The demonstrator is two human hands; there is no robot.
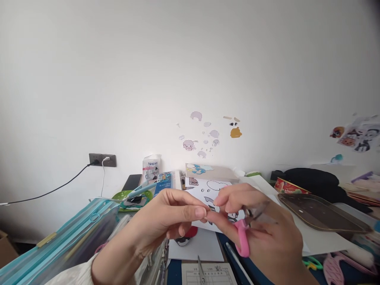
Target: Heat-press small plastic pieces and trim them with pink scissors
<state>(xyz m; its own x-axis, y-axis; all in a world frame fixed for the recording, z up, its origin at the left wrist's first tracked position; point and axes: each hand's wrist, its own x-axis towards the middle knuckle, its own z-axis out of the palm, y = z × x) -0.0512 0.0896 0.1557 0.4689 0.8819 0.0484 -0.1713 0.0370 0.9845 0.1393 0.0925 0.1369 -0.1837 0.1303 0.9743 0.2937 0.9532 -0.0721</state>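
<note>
My left hand (pixel 169 211) is closed in a pinch, thumb against forefinger, in the middle of the view. Whatever lies between those fingertips is too small to make out. Facing it, my right hand (pixel 274 241) has bent fingers, and its thumb tip meets the left fingertips. Pink-handled scissors (pixel 243 244) are held in the right hand, with the handle hanging by the thumb and the blades lying across the palm. Behind the hands is a white sheet (pixel 197 194) printed with cartoon shapes. Below them are a red and black item (pixel 187 236) and a pointed metal tool (pixel 202 272).
A blue-edged zip pouch (pixel 65 241) stands at the left. A green plate (pixel 120 195), a Nexcare packet (pixel 152 168) and a box (pixel 213 173) sit near the wall. At the right are a dark tray (pixel 323 213) and pink scissors (pixel 332 269). Paper cut-outs (pixel 190 145) are on the wall.
</note>
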